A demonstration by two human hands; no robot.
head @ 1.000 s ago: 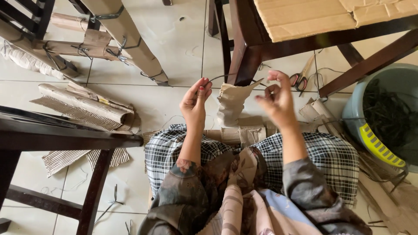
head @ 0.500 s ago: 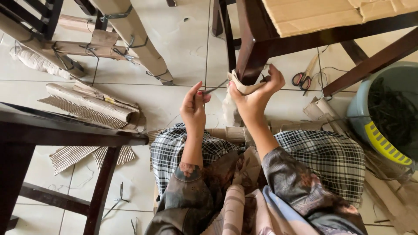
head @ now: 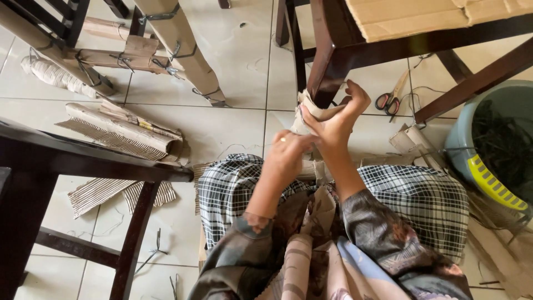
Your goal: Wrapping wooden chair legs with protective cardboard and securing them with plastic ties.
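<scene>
Seated on the tiled floor (head: 233,72), we wrap a piece of corrugated cardboard (head: 312,109) around the foot of a dark wooden chair leg (head: 327,61). Our right hand (head: 340,119) is closed around the cardboard, pressing it to the leg; our left hand (head: 286,149) is curled just beside it, fingers pinched, though on what we cannot tell. To wrap well, we judge the sheet should be held taut and flush against the wood. Scissors (head: 388,100) lie to the far right, a basin (head: 494,150) farther right, rolled cardboard (head: 125,133) to the left. Another dark chair frame (head: 83,166) crowds the near left.
</scene>
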